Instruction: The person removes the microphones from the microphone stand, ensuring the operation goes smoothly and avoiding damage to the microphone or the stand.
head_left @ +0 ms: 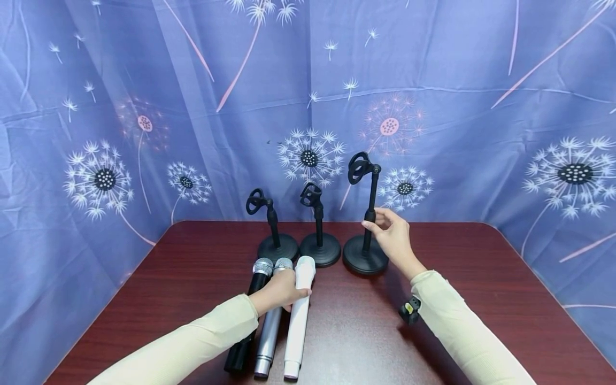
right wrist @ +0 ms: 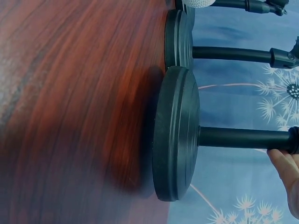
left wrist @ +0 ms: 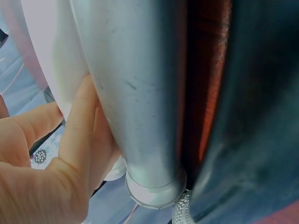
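Note:
My left hand [head_left: 280, 289] grips the white microphone [head_left: 297, 326], thumb on its right side. In the left wrist view its fingers [left wrist: 80, 126] run between the white body and the silver microphone [left wrist: 133, 93]. A black microphone [head_left: 259, 282] lies leftmost of the three, side by side on the table. My right hand [head_left: 393, 238] pinches the pole of the tallest black microphone stand [head_left: 364, 258] at its collar, thumb in front. The right wrist view has that stand's round base [right wrist: 175, 140] upright by the tabletop, with fingertips [right wrist: 279, 161] at the collar.
Two shorter black stands, the left one [head_left: 278, 248] and the middle one [head_left: 320, 250], stand in a row beside the tall one, clips on top. A blue dandelion-print curtain [head_left: 457, 133] hangs right behind the dark red wooden table [head_left: 192, 278].

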Demonstrator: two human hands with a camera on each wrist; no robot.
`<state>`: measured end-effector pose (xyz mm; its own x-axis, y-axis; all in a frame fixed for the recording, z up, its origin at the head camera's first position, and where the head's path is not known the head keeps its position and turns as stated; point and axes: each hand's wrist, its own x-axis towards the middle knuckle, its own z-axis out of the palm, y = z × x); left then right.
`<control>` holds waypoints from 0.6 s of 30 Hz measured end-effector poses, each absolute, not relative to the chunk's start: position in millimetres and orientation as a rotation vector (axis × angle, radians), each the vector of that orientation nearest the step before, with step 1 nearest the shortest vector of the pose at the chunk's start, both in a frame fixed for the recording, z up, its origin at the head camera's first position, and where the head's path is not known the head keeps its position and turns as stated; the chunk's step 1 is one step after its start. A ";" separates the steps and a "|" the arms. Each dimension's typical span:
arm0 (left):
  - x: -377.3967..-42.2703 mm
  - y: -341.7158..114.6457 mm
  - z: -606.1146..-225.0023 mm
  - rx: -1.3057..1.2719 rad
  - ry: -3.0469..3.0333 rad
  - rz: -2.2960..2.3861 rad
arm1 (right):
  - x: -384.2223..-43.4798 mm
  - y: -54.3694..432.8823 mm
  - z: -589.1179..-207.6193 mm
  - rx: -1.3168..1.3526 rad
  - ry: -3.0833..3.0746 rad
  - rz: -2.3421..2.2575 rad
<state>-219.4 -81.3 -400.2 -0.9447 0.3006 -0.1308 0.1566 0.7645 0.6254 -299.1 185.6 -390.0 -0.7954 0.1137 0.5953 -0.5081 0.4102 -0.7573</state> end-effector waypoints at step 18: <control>-215.6 -75.6 -397.7 0.367 2.809 0.762 | -300.9 183.9 -390.9 0.335 -2.105 1.413</control>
